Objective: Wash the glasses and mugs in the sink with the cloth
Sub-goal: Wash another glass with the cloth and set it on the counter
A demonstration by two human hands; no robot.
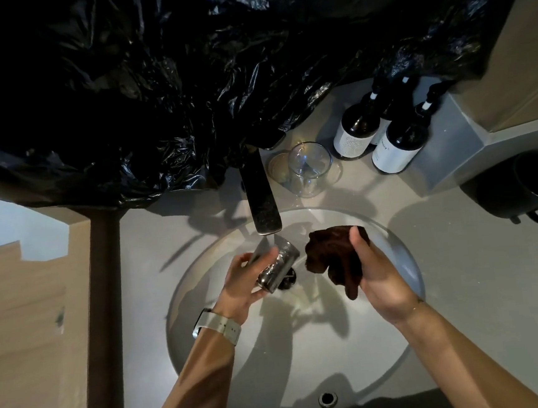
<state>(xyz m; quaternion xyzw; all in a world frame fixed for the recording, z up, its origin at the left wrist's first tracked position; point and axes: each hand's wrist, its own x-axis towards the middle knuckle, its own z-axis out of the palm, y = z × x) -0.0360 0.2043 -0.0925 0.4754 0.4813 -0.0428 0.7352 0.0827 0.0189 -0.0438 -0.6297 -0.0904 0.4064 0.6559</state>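
Observation:
My left hand (240, 282) grips a clear glass (278, 265), tilted on its side under the faucet spout (262, 201), where water runs onto it. My right hand (381, 278) holds a crumpled dark brown cloth (334, 256) just right of the glass, not touching it. Both hands are over the round white sink (400, 348). A second clear glass (310, 167) stands upright on the counter behind the basin. At the right edge, a black mug (526, 187) lies on the counter.
Black plastic sheeting (185, 81) hangs over the wall behind the faucet. Three dark bottles (395, 140) with white labels stand at the back right. A round clear coaster or lid (279, 167) lies beside the upright glass. A wooden panel (27, 322) borders the left side.

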